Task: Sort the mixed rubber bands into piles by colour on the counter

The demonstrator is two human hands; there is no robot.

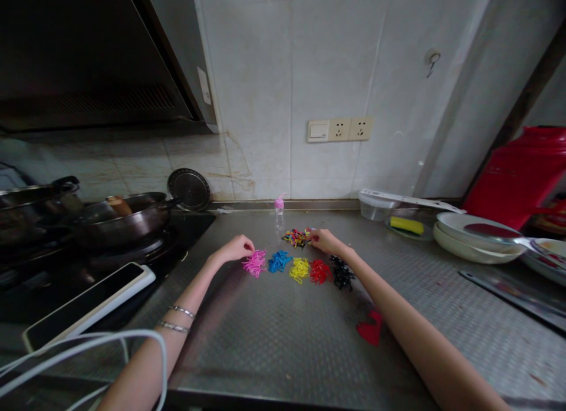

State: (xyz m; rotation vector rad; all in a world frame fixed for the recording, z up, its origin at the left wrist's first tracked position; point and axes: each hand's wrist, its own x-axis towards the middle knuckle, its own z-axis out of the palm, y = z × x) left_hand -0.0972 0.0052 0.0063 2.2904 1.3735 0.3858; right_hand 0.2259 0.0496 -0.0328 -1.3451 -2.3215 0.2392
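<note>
Five small heaps of thin looped pieces lie in a row on the metal counter; they look like elastic bands, though the exact kind is too small to tell. They are a pink heap, a blue heap, a yellow heap, a red heap and a black heap. Behind them is a mixed-colour heap. My left hand has its fingers pinched at the pink heap's upper edge. My right hand reaches the mixed heap's right side, fingertips together. What either pinch holds is hidden.
A clear bottle with a pink top stands behind the heaps. At left are a pan, a white-edged device and a white cable. Bowls, a yellow sponge and a knife lie right; a red piece nearer.
</note>
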